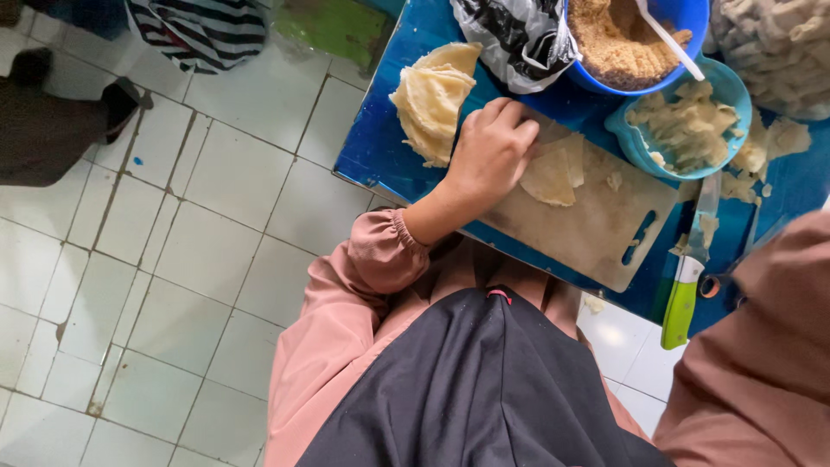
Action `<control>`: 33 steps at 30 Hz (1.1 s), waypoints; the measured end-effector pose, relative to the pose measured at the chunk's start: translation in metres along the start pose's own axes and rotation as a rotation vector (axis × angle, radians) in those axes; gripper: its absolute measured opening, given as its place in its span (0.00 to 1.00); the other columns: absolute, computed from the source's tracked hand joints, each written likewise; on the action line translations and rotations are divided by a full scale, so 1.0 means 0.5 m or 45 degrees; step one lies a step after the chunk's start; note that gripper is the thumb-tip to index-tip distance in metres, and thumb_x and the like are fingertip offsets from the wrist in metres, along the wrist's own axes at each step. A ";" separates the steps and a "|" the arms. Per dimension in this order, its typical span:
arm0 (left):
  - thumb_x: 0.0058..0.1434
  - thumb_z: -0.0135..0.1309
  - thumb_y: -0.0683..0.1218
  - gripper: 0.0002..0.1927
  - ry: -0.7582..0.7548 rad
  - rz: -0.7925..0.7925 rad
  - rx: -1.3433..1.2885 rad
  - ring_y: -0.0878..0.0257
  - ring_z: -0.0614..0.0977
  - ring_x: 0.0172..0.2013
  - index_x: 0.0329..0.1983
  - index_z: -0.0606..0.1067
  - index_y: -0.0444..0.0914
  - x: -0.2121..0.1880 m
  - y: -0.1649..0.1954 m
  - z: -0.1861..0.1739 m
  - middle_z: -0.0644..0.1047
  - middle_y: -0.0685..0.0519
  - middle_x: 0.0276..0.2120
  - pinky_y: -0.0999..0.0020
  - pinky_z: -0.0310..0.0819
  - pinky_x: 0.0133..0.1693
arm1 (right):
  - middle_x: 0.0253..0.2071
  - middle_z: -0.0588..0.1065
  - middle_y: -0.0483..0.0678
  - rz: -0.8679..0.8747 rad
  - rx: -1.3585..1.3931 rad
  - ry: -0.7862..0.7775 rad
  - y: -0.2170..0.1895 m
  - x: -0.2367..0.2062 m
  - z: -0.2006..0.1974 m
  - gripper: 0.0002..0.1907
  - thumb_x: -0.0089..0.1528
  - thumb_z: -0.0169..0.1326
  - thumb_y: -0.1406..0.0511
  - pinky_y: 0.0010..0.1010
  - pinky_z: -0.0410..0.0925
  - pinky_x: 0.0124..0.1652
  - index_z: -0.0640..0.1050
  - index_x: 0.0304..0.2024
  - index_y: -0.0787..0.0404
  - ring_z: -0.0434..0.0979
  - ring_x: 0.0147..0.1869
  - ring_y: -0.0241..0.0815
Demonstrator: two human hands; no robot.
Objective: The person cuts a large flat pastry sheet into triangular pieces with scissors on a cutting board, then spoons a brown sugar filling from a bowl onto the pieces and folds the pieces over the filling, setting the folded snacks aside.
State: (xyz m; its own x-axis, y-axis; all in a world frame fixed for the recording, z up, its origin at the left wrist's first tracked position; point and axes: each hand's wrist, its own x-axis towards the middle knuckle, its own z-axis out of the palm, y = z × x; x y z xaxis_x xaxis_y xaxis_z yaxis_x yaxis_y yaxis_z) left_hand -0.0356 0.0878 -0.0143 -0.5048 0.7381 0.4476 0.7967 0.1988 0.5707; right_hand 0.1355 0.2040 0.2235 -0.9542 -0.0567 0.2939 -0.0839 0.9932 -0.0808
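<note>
One hand is seen at work: the left hand (489, 156), knuckles up, fingers curled down and pressed on the thin pale wrapper sheet (553, 175) at the far-left part of the cutting board (596, 229); whether the sheet is pinched can't be told. The right hand is out of view, only its dusty-pink sleeve (761, 346) is shown at the frame's right edge.

Sheet: flat, folded, matte, cream-coloured, w/ a rounded edge. Board: rectangular, worn beige, w/ a slot handle. A stack of wrappers (432, 99), floppy and crinkled, is laid just left of the hand. A teal bowl (722, 91) of pale cut pieces is set beyond the board; a blue bowl (683, 17) of brown crumbly filling w/ a white spoon (670, 39) is placed behind it. A knife (687, 285) w/ a lime-green handle is laid right of the board.

Everything is borne by a glossy blue table (372, 147). Floor (190, 259): white square tiles, grout dirty.
</note>
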 end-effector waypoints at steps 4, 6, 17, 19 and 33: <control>0.53 0.63 0.45 0.09 0.057 0.011 -0.028 0.52 0.75 0.52 0.35 0.75 0.42 -0.001 -0.001 0.011 0.74 0.52 0.42 0.53 0.68 0.51 | 0.46 0.77 0.53 0.151 0.059 -0.104 0.016 -0.042 0.135 0.09 0.62 0.59 0.72 0.41 0.69 0.47 0.78 0.45 0.64 0.78 0.48 0.52; 0.52 0.63 0.46 0.10 0.080 0.030 -0.041 0.51 0.75 0.52 0.34 0.75 0.42 -0.001 -0.005 0.016 0.74 0.52 0.42 0.53 0.67 0.50 | 0.45 0.77 0.53 0.078 0.036 -0.169 -0.009 -0.082 0.210 0.09 0.61 0.58 0.71 0.41 0.69 0.47 0.78 0.44 0.64 0.78 0.48 0.53; 0.55 0.62 0.44 0.07 0.134 0.070 0.111 0.53 0.75 0.54 0.35 0.76 0.41 0.004 0.002 0.014 0.74 0.52 0.42 0.53 0.67 0.52 | 0.40 0.74 0.52 -0.007 -0.205 -0.235 -0.008 -0.152 0.272 0.08 0.56 0.57 0.70 0.39 0.70 0.46 0.76 0.38 0.65 0.76 0.45 0.51; 0.56 0.60 0.43 0.07 0.190 0.105 0.182 0.54 0.74 0.56 0.37 0.76 0.40 -0.002 0.017 0.002 0.74 0.52 0.45 0.55 0.67 0.54 | 0.41 0.74 0.53 0.103 -0.141 -0.274 -0.029 -0.173 0.252 0.11 0.55 0.56 0.72 0.39 0.71 0.46 0.77 0.41 0.65 0.76 0.45 0.52; 0.54 0.61 0.47 0.11 -0.038 0.015 0.064 0.51 0.75 0.41 0.35 0.71 0.41 -0.090 0.127 0.031 0.71 0.50 0.36 0.55 0.72 0.41 | 0.37 0.76 0.57 0.251 0.004 0.321 0.256 -0.005 0.255 0.16 0.64 0.58 0.75 0.41 0.69 0.41 0.74 0.54 0.71 0.77 0.42 0.56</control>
State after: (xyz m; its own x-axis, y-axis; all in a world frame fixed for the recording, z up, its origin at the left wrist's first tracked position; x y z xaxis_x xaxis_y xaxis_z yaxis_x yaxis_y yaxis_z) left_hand 0.0428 0.0773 -0.0088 -0.4855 0.7593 0.4332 0.8189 0.2216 0.5294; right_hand 0.0904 0.3183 0.0907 -0.8510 0.1642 0.4989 0.0943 0.9822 -0.1623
